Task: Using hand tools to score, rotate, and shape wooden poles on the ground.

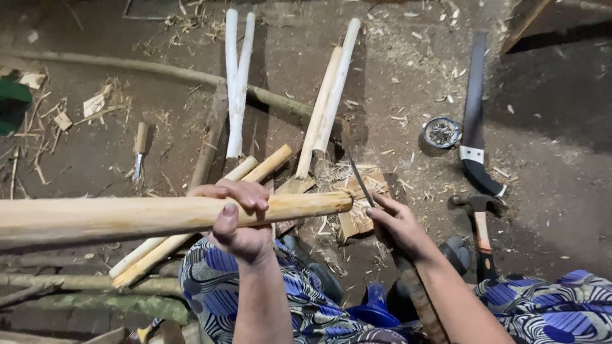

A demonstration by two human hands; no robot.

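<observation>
My left hand point(239, 220) grips a thick peeled wooden pole point(127, 216) that lies level across the view, its cut end near the middle. My right hand point(398, 226) holds a thin dark blade point(358, 178), a knife or file, whose tip rises just past the pole's end. A small wooden block point(360, 220) lies on the ground under the pole's end. My knees in blue patterned cloth point(299, 299) show at the bottom.
Several peeled sticks point(237, 76) lie on the dirt floor ahead, with a long rough branch point(159, 69) behind them. At the right are a machete point(475, 108), a hammer point(481, 220) and a small round tin point(441, 132). A small knife point(139, 150) lies at the left.
</observation>
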